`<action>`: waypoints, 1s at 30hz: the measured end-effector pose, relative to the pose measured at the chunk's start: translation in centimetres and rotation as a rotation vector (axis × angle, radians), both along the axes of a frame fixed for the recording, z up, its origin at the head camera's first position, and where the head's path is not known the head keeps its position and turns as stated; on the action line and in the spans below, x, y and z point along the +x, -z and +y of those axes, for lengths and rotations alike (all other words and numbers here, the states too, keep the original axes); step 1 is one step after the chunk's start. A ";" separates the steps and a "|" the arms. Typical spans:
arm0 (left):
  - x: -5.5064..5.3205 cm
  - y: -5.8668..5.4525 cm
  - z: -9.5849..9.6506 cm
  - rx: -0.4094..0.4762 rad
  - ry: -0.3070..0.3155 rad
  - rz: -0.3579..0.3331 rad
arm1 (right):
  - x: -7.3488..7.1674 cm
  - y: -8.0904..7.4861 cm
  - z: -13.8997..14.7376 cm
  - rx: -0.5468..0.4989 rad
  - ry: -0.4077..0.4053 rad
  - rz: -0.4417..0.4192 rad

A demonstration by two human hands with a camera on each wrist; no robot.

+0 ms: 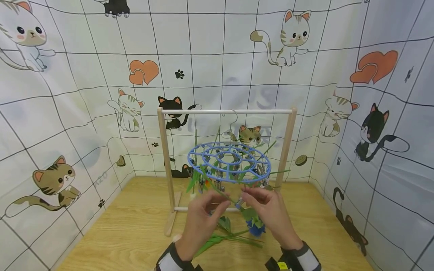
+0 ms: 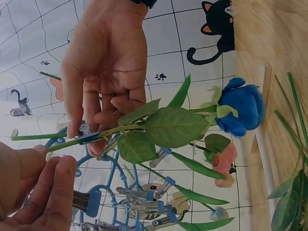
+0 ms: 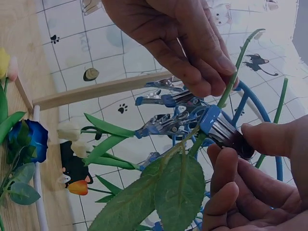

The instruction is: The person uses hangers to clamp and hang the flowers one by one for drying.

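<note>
My left hand (image 1: 205, 216) pinches the green stem (image 3: 231, 89) of an artificial blue rose (image 2: 243, 108). The rose hangs head down, its leaves (image 2: 175, 126) below the fingers. With thumb and fingers, my right hand (image 1: 271, 209) pinches the handle end of a metal clip with blue tips (image 3: 211, 120). That clip's tips lie across the rose stem. Just above both hands hangs a round blue clip hanger (image 1: 234, 181). Other clips on it hold flowers, among them a pink flower (image 2: 224, 163), white tulips (image 3: 70, 132) and an orange tulip (image 3: 79, 187).
A wooden stand (image 1: 166, 158) with a white top bar (image 1: 203, 111) carries the hanger by its hook. Green stems (image 1: 237, 238) lie on the wooden table (image 1: 125, 229) under the hands. A yellow flower (image 3: 4, 62) shows at the table. Cat-print curtains (image 1: 210, 34) surround the table.
</note>
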State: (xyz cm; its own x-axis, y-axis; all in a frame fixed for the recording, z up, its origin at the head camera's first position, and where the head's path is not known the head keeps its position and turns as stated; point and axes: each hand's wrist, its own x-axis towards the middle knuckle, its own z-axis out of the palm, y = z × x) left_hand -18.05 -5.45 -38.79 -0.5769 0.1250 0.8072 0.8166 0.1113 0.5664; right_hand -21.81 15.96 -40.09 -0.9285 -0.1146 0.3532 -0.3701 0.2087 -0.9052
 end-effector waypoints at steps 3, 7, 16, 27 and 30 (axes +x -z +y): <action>-0.1 0.3 -0.2 -0.010 0.015 0.018 | -0.3 0.2 0.4 -0.002 -0.001 -0.010; 0.0 0.8 -0.7 -0.035 -0.006 0.008 | -0.6 0.5 1.0 -0.021 0.000 -0.045; -1.0 3.7 -1.8 -0.107 -0.075 -0.083 | -0.9 0.4 2.0 -0.039 0.040 -0.091; -1.9 6.4 -3.2 -0.216 -0.077 -0.133 | -1.7 0.7 3.3 -0.075 0.064 -0.100; -2.1 7.0 -3.5 -0.252 -0.077 -0.153 | -1.8 0.8 3.4 -0.087 0.065 -0.096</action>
